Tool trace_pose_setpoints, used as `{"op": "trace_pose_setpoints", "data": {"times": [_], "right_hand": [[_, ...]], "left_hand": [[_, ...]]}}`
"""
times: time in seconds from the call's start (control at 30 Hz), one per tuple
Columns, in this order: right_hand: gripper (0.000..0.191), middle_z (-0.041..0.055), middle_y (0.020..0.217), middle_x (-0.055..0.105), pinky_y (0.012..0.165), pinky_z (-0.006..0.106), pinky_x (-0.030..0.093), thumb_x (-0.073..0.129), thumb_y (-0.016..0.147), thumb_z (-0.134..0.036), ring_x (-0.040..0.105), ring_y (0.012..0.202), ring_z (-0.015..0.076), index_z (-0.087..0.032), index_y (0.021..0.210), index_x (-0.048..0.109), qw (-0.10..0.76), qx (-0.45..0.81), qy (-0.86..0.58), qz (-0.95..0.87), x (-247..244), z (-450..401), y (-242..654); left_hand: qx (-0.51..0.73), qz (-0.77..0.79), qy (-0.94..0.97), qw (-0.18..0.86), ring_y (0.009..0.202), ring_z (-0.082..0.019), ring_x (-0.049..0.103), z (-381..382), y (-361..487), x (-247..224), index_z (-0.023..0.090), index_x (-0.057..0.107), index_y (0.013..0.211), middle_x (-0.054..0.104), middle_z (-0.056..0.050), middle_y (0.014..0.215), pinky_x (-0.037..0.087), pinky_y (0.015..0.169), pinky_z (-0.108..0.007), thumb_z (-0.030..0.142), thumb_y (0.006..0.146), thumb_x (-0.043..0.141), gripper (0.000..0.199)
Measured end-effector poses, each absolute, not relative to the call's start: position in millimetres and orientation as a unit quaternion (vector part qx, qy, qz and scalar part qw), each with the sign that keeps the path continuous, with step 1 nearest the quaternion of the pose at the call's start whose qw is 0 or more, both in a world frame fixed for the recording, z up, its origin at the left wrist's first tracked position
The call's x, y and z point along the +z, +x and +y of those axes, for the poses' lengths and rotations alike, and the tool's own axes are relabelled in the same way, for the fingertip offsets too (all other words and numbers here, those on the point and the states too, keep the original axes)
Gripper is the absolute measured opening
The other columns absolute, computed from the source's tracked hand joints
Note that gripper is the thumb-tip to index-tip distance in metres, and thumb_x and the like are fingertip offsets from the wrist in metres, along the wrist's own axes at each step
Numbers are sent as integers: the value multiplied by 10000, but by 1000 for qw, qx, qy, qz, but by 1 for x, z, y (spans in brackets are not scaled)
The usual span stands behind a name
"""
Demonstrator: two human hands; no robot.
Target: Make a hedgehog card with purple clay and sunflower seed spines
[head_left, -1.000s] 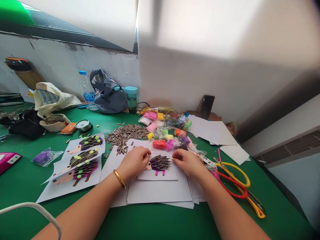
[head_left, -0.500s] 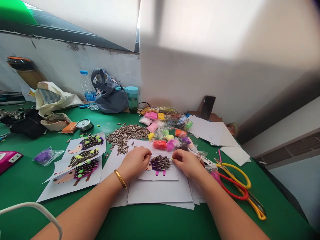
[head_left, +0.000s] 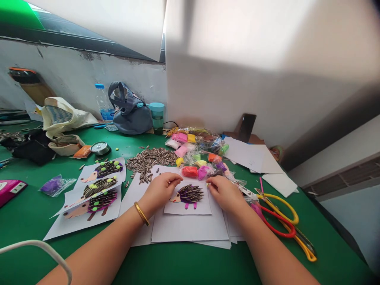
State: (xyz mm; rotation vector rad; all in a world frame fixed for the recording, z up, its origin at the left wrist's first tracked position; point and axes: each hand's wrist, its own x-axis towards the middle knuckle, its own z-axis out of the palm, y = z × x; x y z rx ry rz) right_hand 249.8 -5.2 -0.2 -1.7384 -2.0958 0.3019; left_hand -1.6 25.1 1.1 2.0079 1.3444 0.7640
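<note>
A hedgehog picture [head_left: 190, 194] lies on a stack of white paper [head_left: 190, 229]; its purple body carries sunflower seeds as spines, over pink legs. My left hand [head_left: 162, 188], with a gold bangle at the wrist, is at the card's upper left. Its thumb and forefinger are pinched together; what they hold, if anything, is hidden. My right hand [head_left: 224, 192] is at the card's right edge, its fingertips closed on a tiny yellow-green bit of clay. Beyond my left hand is a pile of sunflower seeds [head_left: 152, 158].
Finished-looking hedgehog cards [head_left: 102, 202] with green dots overlap on the left. Bagged coloured clay [head_left: 189, 171] lies behind the paper. Scissors with yellow and red handles [head_left: 279, 217] are on the right. A blue-grey bag [head_left: 132, 116] and a teal-lidded cup [head_left: 157, 118] stand by the wall.
Both hands have moved slightly up and away from the hedgehog's spines, the right one also a little to the right. The card has stayed in place.
</note>
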Motion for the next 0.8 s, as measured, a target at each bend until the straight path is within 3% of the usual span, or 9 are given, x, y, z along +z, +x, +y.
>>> {"op": "trace_pose_setpoints", "data": {"times": [0.1,0.27,0.47,0.53,0.67,0.8], "right_hand": [[210,60,927,683,748,332,459,539,881,-219,618,875,220,-232,1028,688,251,110,-583,-764,3,-10,243],[190,45,939,682,812,330,469,583,892,-240,609,881,193,-236,1066,657,377,188,-472,-774,7,-22,214],[97,21,858,693,753,284,476,581,881,-218,620,815,166,-223,891,677,415,262,-459,-741,6,-22,194],[91,16,859,692,746,275,473,585,860,-203,619,807,162,-217,874,674,421,263,-482,-722,3,-18,195],[92,11,856,690,715,274,460,585,824,-198,611,783,165,-217,857,669,395,251,-539,-701,-4,-11,196],[120,8,858,693,725,284,443,568,819,-163,608,801,170,-223,844,668,346,224,-556,-721,-8,-6,193]], "left_hand": [[327,490,720,366,888,-194,658,20,3,2,219,679,1000,712,-34,948,510,834,-332,337,871,527,232],[345,431,682,480,659,-135,617,9,13,8,222,552,1208,669,3,799,519,611,-258,313,827,602,395],[338,410,655,537,703,-165,637,9,12,12,186,542,1207,681,-33,812,508,579,-262,372,815,623,441],[342,427,667,506,748,-175,643,13,8,11,191,585,1131,683,-37,839,508,620,-277,377,846,570,341],[259,500,761,323,825,-191,616,21,2,10,199,673,811,682,-30,862,464,724,-297,299,806,586,132],[159,515,813,218,791,-193,604,20,0,10,216,699,799,688,-26,832,421,667,-285,234,792,568,133]]}}
